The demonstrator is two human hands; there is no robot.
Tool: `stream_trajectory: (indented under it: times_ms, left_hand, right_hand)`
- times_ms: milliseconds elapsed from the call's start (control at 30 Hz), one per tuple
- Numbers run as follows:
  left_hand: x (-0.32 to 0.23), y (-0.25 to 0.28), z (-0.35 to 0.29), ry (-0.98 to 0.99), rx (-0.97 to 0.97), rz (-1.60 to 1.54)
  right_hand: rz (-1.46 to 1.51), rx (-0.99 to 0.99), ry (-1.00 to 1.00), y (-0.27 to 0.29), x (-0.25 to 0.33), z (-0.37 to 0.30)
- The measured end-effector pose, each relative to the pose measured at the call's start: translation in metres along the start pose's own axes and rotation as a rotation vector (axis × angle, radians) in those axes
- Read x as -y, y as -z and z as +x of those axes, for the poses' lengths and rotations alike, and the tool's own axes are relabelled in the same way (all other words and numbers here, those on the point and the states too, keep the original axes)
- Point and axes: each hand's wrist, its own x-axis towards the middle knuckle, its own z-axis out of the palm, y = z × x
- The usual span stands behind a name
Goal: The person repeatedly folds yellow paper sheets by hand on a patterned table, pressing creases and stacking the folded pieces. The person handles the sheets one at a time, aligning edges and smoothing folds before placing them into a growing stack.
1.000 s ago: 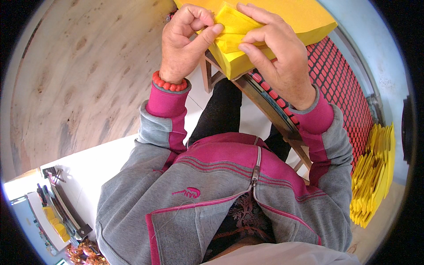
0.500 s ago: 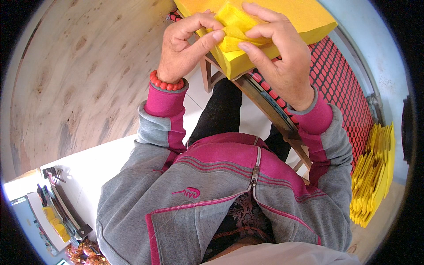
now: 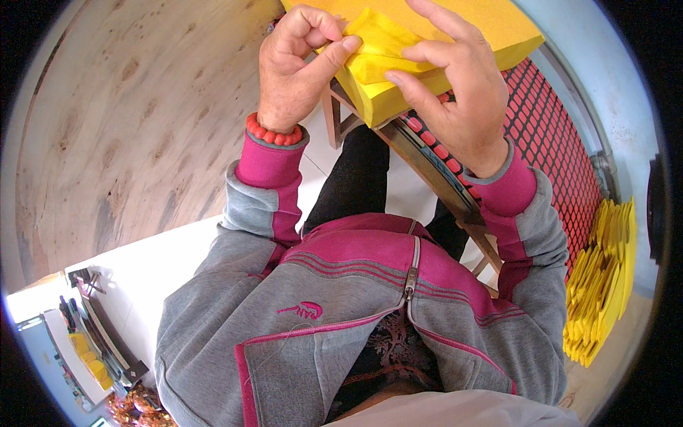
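Note:
A small folded piece of yellow cloth is at the far middle, with a crease running across it. Its left corner is pinched between the thumb and forefinger of my left hand, which wears a red bead bracelet. My right hand is at the cloth's right side, thumb and fingers spread apart, fingertips resting against or just over it. Under the cloth lies a yellow-covered block or surface with a flat top and straight side. Whether the cloth touches it, I cannot tell.
A pale wooden board fills the left. Beneath the yellow surface stands a wooden frame, beside a red-and-black patterned mat. At the right hangs a stack of yellow folded pieces near the blue wall. Assorted items sit at lower left.
My left hand has shifted slightly, its thumb drawing the cloth's left corner upward. My right fingers have spread wider and moved a little rightward. The cloth lies flatter and less bunched.

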Motion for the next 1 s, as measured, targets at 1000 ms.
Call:
stream_trajectory:
  times_ms: [1000]
  left_hand:
    - [-0.012,-0.009,-0.001,-0.044,0.091,0.019]
  right_hand:
    - [0.041,0.061,-0.089,0.003,0.001,-0.001]
